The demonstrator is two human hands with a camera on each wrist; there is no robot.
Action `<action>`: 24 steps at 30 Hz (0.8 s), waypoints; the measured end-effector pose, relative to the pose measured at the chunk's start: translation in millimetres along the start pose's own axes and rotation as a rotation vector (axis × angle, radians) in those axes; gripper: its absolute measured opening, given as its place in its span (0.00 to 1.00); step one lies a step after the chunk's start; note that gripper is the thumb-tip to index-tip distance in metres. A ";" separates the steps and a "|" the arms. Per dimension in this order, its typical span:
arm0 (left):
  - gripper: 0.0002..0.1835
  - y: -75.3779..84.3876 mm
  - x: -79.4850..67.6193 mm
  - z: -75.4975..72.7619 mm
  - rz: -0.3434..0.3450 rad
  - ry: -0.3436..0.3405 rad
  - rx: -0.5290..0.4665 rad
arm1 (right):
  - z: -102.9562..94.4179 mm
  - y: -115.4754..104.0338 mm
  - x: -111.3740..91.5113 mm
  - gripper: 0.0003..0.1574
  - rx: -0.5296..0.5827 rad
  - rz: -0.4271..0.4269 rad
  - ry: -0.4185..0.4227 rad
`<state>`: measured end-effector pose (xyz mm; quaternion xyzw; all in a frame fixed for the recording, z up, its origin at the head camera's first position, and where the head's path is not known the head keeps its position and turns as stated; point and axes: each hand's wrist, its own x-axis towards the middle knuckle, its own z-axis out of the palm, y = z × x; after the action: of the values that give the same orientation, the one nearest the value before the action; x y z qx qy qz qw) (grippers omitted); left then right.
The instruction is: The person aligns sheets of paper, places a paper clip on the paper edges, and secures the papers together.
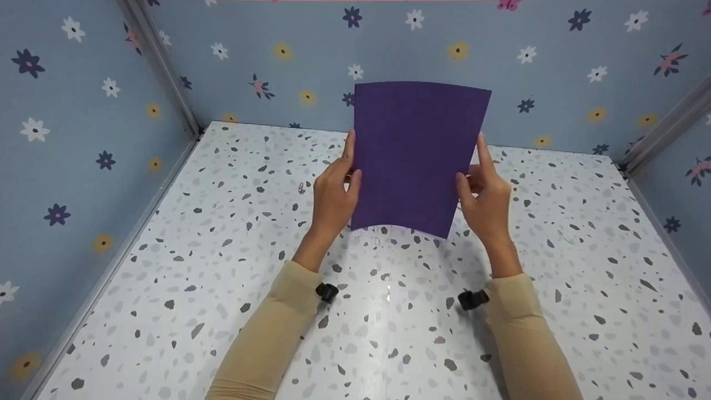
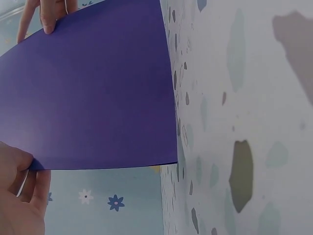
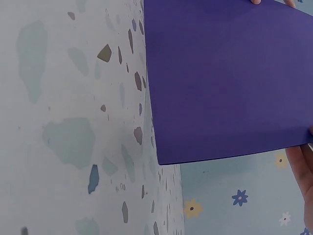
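From my post I see the purple sheet (image 1: 416, 158), slightly bowed, at twelve o'clock from the sleeves (image 1: 291, 311); my left hand (image 1: 334, 194) is pinching its eight o'clock edge, my right hand (image 1: 489, 200) its four o'clock edge.

Pale blue panels printed with white, yellow and navy flowers form the back wall (image 1: 400, 50), the left wall (image 1: 66, 183) and the right wall (image 1: 691, 194). Grey metal posts stand in the corners, upper left (image 1: 163, 61) and right. White, grey-flecked tabletop (image 1: 222, 300) fills the lower frame, with a soft glare at bottom centre.
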<state>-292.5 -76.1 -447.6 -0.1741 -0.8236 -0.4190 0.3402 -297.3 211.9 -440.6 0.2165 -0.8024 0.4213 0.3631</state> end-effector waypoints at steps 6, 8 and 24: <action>0.35 -0.6 -0.6 0.5 -0.015 -0.012 0.000 | 0.7 3.0 -1.2 0.45 -0.023 0.015 -0.039; 0.35 -0.7 -0.8 0.5 -0.018 -0.018 0.006 | 0.2 3.0 -1.5 0.46 -0.030 0.022 -0.058; 0.36 -0.6 -1.4 -0.8 -0.060 -0.040 0.010 | -0.8 2.0 -3.0 0.50 -0.049 0.070 -0.153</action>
<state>-291.6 -77.1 -448.6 -0.1562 -0.8370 -0.4215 0.3119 -296.4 213.8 -443.6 0.2109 -0.8449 0.3963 0.2910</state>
